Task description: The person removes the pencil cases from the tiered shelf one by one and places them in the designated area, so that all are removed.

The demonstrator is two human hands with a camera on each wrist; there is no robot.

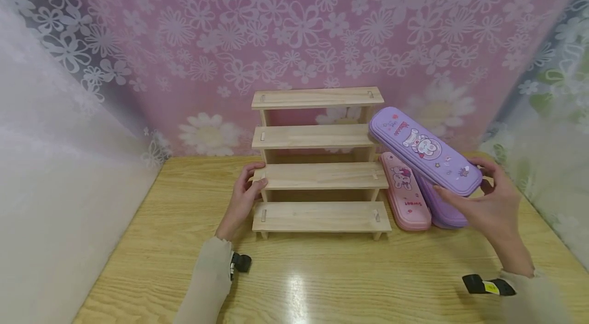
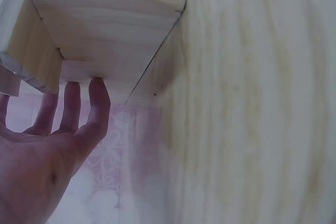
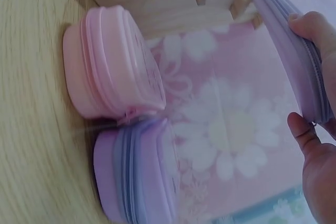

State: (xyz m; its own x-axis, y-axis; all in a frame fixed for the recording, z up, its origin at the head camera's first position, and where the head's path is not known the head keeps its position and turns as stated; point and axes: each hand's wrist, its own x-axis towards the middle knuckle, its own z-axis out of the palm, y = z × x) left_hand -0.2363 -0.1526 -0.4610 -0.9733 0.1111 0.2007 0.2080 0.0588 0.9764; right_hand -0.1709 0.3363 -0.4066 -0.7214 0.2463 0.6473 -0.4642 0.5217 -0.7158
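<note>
A four-tier wooden display rack (image 1: pixel 319 176) stands on the table. My left hand (image 1: pixel 245 192) grips the left end of its second tier from the bottom, thumb on top. In the left wrist view, fingertips (image 2: pixel 98 90) touch the wood. My right hand (image 1: pixel 494 206) holds a lilac pencil case (image 1: pixel 425 150) with a bunny print by its near end. The case is tilted in the air, its far end beside the rack's right side. Below it, a pink pencil case (image 1: pixel 405 193) and a partly hidden purple pencil case (image 3: pixel 134 174) lie side by side on the table.
The wood-grain table (image 1: pixel 294 273) extends in front of and beside the rack. A pink curtain with white flowers (image 1: pixel 294 22) hangs behind, and pale cloth walls (image 1: pixel 55 160) flank both sides. The two lying cases are close to the rack's right side.
</note>
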